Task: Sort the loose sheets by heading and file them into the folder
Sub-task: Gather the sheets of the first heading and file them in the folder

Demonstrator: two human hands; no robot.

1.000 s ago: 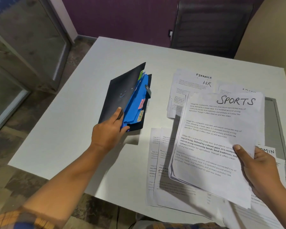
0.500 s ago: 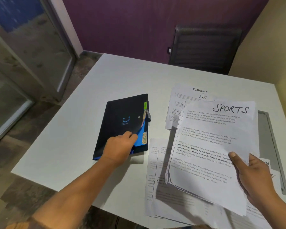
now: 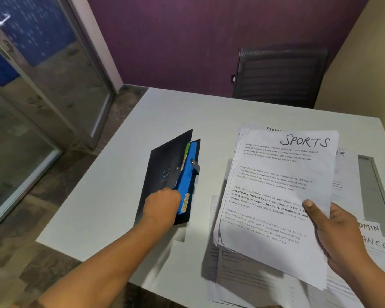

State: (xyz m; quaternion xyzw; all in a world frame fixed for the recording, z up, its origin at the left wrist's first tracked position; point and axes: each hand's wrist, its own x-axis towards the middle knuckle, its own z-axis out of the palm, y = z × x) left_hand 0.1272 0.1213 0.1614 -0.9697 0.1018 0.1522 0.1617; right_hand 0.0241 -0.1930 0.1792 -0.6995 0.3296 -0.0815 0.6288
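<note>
nearest, loose sheets (image 3: 242,278) lie overlapping on the white counter (image 3: 111,196) at its near edge. above them the right hand (image 3: 333,236) grasps a stack of printed sheets headed "sports" (image 3: 276,196), thumb on top at the stack's right edge and fingers underneath, so the stack is held up off the counter and tilted. just right of that hand, sheets marked "admin" (image 3: 369,227) and "…ance" (image 3: 376,245) lie flat. left of the stack, the left hand (image 3: 162,207), slightly blurred, has its fingers curled at the open edge of the black folder (image 3: 165,165), holding the front cover lifted. the folder lies on the counter, well apart from the held stack, with blue dividers (image 3: 185,178) and small labelled tabs showing inside. farther back a pile headed "finance" (image 3: 273,129) peeks out behind the stack. beyond the counter stand a dark chair (image 3: 280,76) and a purple wall (image 3: 165,41).
</note>
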